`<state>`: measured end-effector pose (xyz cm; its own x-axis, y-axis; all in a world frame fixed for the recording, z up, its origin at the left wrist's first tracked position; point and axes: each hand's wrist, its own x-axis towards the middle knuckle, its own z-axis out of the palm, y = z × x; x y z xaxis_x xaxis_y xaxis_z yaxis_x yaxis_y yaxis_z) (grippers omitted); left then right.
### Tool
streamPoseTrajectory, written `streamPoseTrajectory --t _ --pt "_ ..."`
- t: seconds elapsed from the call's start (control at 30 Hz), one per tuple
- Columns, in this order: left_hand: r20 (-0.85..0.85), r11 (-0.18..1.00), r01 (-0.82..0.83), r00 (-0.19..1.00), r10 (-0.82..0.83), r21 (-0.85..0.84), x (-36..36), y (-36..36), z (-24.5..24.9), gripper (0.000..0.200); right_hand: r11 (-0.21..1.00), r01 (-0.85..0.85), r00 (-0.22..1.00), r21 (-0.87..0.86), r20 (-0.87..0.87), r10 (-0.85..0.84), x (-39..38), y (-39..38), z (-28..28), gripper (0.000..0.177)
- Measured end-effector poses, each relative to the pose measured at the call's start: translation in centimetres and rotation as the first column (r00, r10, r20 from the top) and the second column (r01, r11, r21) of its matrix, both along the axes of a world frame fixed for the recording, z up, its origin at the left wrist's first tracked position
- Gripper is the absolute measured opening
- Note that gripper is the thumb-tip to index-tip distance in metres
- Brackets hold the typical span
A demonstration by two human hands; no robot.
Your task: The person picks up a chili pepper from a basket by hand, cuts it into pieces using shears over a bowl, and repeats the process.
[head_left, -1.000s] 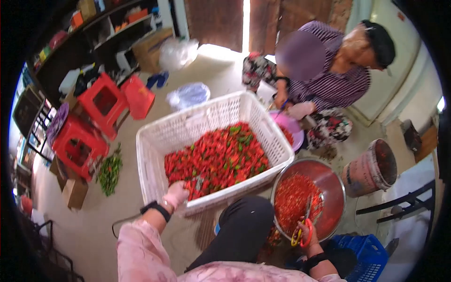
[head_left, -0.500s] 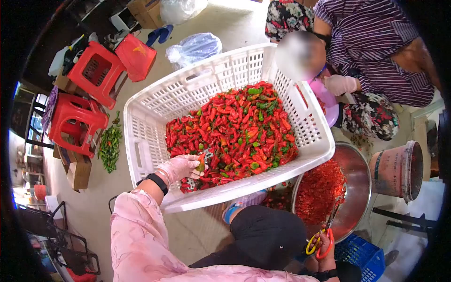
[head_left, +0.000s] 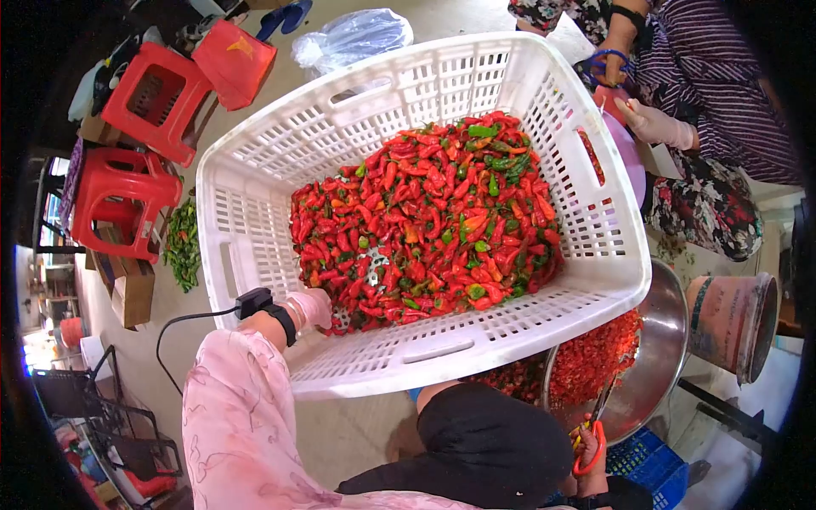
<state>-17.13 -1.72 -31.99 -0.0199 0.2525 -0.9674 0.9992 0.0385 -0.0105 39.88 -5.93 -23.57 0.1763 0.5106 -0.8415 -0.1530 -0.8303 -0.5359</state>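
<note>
My left hand (head_left: 311, 309), in a thin pale glove, is inside the front left corner of a white slatted basket (head_left: 408, 367). Its fingers point down and are mostly hidden, so what they hold does not show. Beside it lies a broad heap of red peppers (head_left: 416, 204), with some green and orange ones mixed in. My right hand (head_left: 592, 466) is closed around the red and yellow handles of scissors (head_left: 589, 446). Their blades point up over a steel bowl (head_left: 667, 340) holding chopped red peppers (head_left: 586, 361).
At upper right sits a co-worker, with blue-handled scissors (head_left: 609, 65) in one hand and a gloved hand (head_left: 654, 124) by a pink bowl. A bucket (head_left: 731, 327) and blue crate (head_left: 650, 467) stand at right. Red stools (head_left: 127, 200) and green peppers (head_left: 181, 246) are at left.
My left hand has drawn back towards the basket's left corner; the greenish-orange pepper it held no longer shows. My right hand still grips the scissors. The view has shifted, and the co-worker's blue-handled scissors now show.
</note>
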Motion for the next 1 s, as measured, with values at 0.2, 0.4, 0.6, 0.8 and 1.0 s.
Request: streamPoseTrajectory --t 0.2,0.4,0.6,0.8,1.0 --pt "0.261 0.787 -0.331 0.939 0.223 0.520 2.2 0.3 -4.0 0.017 1.000 0.012 0.999 0.018 0.038 -0.013 -1.5 0.1 0.2 0.034" --pt "0.169 0.606 -0.321 0.940 0.296 0.728 3.3 2.5 -7.7 0.030 0.995 0.085 0.995 -0.047 0.053 -0.082 -2.4 0.2 0.7 0.032" --pt "0.050 0.766 -0.365 0.915 0.401 0.529 5.1 4.2 -4.8 0.030 0.998 -0.052 0.993 -0.033 0.104 0.055 -2.9 0.6 1.7 0.036" --pt "0.255 0.623 -0.461 0.883 0.395 0.632 1.3 4.5 -6.2 0.019 0.996 0.035 0.998 -0.084 0.056 -0.030 -3.2 1.0 1.8 0.035" --pt "0.153 0.327 -0.421 0.780 0.607 0.846 -1.5 8.4 -2.0 0.055 0.994 -0.109 0.979 -0.032 0.169 0.113 -0.6 -0.7 -0.3 0.036"
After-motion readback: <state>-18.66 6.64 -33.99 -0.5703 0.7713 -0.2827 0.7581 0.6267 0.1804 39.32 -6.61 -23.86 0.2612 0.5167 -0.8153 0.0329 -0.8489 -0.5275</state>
